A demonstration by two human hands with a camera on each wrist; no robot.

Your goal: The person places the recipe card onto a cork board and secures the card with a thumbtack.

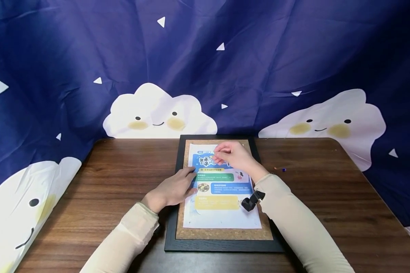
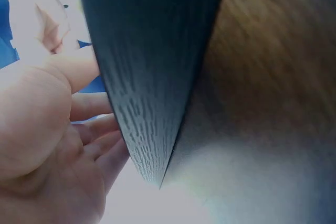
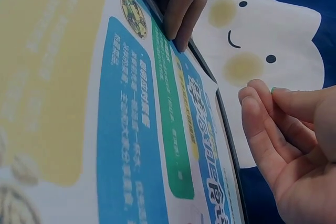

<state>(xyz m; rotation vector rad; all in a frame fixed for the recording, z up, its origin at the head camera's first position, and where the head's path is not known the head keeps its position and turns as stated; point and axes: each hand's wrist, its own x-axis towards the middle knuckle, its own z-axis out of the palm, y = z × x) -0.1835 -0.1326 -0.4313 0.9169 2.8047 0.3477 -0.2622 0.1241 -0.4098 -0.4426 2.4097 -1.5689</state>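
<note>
A printed poster [image 1: 222, 220] lies on a corkboard [image 1: 225, 234] with a black frame [image 1: 225, 245]. My left hand [image 1: 175, 189] rests over the poster's left side, fingers extended onto the paper. In the left wrist view, that hand [image 2: 47, 140] reaches across beside the dark frame edge [image 2: 147, 77]. Above the poster's top part is my right hand [image 1: 237, 155], thumb and fingertips brought together. The right wrist view shows a tiny green object [image 3: 273, 89] pinched there, mostly hidden by the fingers; I cannot tell its kind. The poster's upper corner [image 3: 211, 84] lifts slightly.
Two small things lie on the wooden table [image 1: 328, 189] right of the board: a blue one [image 1: 284, 170] and an orange one [image 1: 275, 168]. A dark blue curtain [image 1: 246, 76] with clouds hangs behind the table. A black strap piece [image 1: 253, 201] sits on my right wrist.
</note>
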